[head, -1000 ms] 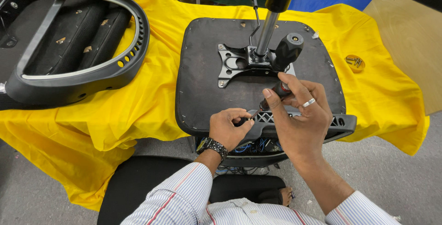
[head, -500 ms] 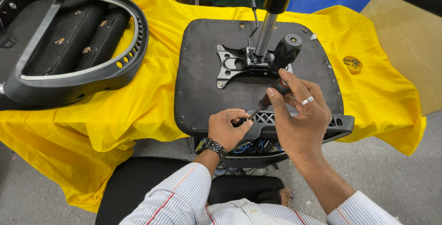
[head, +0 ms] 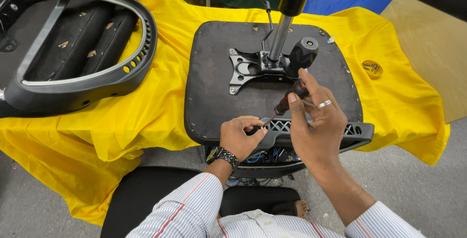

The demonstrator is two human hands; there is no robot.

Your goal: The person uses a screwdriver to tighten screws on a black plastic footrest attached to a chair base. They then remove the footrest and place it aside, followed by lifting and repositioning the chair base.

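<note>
Red-and-black, the light, rigid screwdriver [head: 287,100] at the seat base's [head: 214,87] near edge sits clamped in your right hand [head: 316,126]; grip its handle firmly, while your left hand [head: 241,136] closes around the tip.

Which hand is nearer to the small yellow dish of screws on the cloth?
Right. The right hand, holding the screwdriver, is closer to the yellow dish up at the cloth's right side; the left hand sits farther left at the seat's near edge.
</note>
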